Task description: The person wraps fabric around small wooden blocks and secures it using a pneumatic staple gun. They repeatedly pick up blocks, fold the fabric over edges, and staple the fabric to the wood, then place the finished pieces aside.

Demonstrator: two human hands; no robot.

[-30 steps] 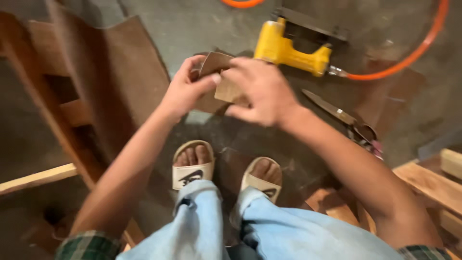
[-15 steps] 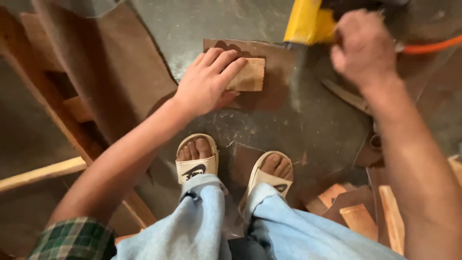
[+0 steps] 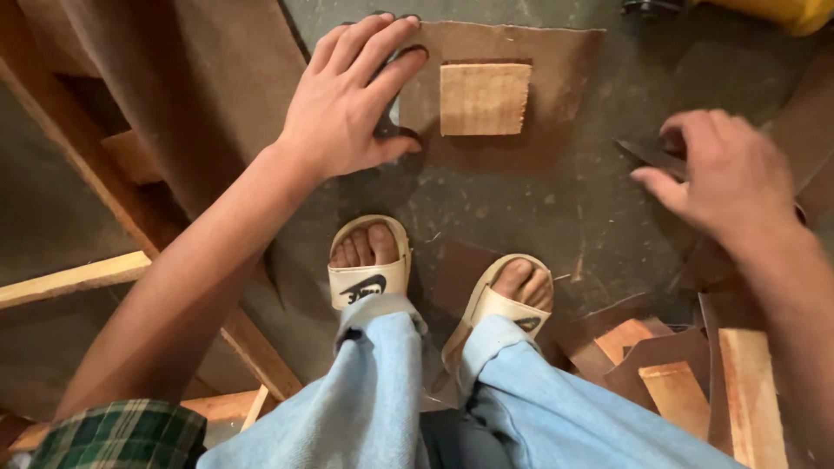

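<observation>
Left hand (image 3: 347, 100): your palm lay flat, fingers spread, pinning the brown leather-like sheet (image 3: 556, 52) to the floor.
Small square pale wooden block (image 3: 484, 98): rested on that sheet, unfastened.
Right hand (image 3: 725, 178): half-open, at dark metal shears (image 3: 647, 155); grip unclear.

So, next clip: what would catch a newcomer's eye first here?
Likely the small square wooden block lying on a brown sheet on the floor, top centre. The left hand presses flat on that sheet's left edge, while the right hand reaches toward dark scissors at the right. Below, two feet in cream sandals stand among wood offcuts.
</observation>
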